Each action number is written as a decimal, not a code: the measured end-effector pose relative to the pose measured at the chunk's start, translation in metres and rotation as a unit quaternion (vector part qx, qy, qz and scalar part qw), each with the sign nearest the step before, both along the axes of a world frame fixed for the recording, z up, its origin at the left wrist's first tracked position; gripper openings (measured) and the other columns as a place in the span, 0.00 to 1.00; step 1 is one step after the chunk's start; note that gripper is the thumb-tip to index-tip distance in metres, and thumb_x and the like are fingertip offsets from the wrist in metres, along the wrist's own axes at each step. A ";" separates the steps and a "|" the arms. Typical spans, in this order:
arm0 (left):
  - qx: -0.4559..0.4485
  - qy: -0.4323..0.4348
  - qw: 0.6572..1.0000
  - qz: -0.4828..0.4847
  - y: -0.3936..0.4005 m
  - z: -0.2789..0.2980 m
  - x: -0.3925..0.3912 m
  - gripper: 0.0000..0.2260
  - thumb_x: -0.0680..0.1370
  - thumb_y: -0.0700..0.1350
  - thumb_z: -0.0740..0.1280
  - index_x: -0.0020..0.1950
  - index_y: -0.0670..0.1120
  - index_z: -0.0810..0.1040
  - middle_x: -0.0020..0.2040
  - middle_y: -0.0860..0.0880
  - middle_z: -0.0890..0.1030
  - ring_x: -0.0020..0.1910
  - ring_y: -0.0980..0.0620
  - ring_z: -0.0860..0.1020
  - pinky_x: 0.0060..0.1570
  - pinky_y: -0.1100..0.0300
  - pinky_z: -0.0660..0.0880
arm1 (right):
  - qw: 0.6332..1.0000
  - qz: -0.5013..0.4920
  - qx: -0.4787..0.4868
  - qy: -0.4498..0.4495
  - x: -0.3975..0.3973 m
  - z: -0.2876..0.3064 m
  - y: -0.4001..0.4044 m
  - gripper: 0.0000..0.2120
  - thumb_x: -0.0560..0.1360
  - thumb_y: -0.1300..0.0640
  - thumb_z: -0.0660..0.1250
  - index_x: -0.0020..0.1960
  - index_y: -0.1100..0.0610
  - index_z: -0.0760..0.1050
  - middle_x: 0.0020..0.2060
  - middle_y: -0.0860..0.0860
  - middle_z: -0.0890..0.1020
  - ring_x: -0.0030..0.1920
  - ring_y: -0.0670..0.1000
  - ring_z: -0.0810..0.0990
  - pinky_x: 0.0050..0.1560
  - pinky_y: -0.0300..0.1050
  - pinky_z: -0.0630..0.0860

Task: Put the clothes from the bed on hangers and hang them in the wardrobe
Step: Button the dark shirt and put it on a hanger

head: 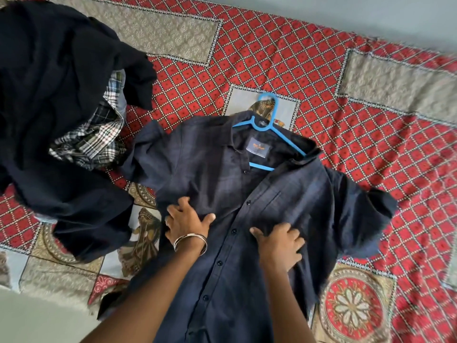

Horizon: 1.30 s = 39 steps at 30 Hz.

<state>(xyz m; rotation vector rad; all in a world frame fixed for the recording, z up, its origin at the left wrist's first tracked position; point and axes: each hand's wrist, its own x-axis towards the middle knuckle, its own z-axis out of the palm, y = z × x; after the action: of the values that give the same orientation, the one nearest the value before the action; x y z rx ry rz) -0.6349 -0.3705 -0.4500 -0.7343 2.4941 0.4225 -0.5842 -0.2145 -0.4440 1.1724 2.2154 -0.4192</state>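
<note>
Both your hands lie on the front of the dark blue shirt [272,206], which is spread out on the bed [272,58] with its collar toward the far side. Your left hand [188,222], with bangles [190,241] at the wrist, rests with fingers spread on the left panel, just left of the button row; it presses the cloth and grips nothing. Your right hand [278,240] rests on the right panel below the chest pocket, its fingers bent and bunching a fold of cloth; whether it truly grips that fold you cannot tell. A blue hanger [268,125] sits inside the open collar, its hook lying on the patterned red bedspread beyond the shirt. To the far left a heap of dark clothes [49,95] lies on the bed, with a checked shirt [94,137] showing at its near right edge, close to the blue shirt's left sleeve.
</note>
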 end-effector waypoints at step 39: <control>0.165 -0.013 0.965 -0.204 0.038 -0.002 -0.039 0.07 0.75 0.43 0.69 0.52 0.49 0.82 0.51 0.45 0.83 0.51 0.45 0.80 0.52 0.57 0.75 | 0.980 0.036 -0.147 0.130 -0.037 0.009 -0.010 0.15 0.75 0.50 0.70 0.53 0.61 0.75 0.50 0.58 0.81 0.54 0.62 0.77 0.49 0.48 0.71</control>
<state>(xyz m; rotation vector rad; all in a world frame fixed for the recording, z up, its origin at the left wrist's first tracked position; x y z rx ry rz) -0.6743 -0.3329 -0.4517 -0.0884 2.3808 0.6423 -0.6209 -0.2244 -0.4347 0.9182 2.3042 -0.8795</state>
